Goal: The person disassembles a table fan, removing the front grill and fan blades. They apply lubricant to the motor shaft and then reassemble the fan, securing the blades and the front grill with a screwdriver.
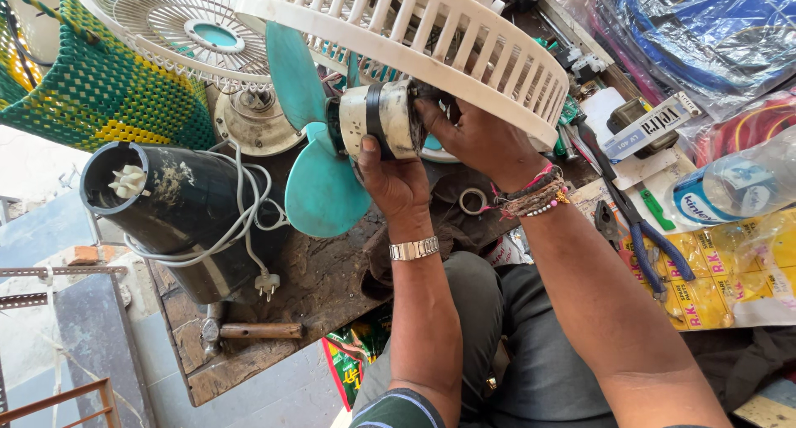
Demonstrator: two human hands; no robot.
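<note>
At the centre of the frame, the left hand (396, 177) gripped a fan motor (383, 118) from below, thumb pressed on its cream casing, while the right hand (477, 136) clasped the motor's rear end from the right. Teal fan blades (319, 179) jutted from the motor toward the lower left, and a cream plastic fan guard (431, 38) arched over both hands, hiding the right fingertips and the back of the motor.

The worn wooden surface (307, 287) below was crowded. A black mixer base (178, 208), wound with a white power cord (249, 221) and plug, lay at left; a hammer (249, 331) rested near the lower edge. A second wire fan grille (178, 30) and a green-and-yellow woven seat (91, 88) filled the upper left. At right lay blue-handled pliers (655, 245), a plastic water bottle (730, 183) and yellow packets (721, 279), partly cut off by the frame. A small tape ring (473, 201) sat between the wrists.
</note>
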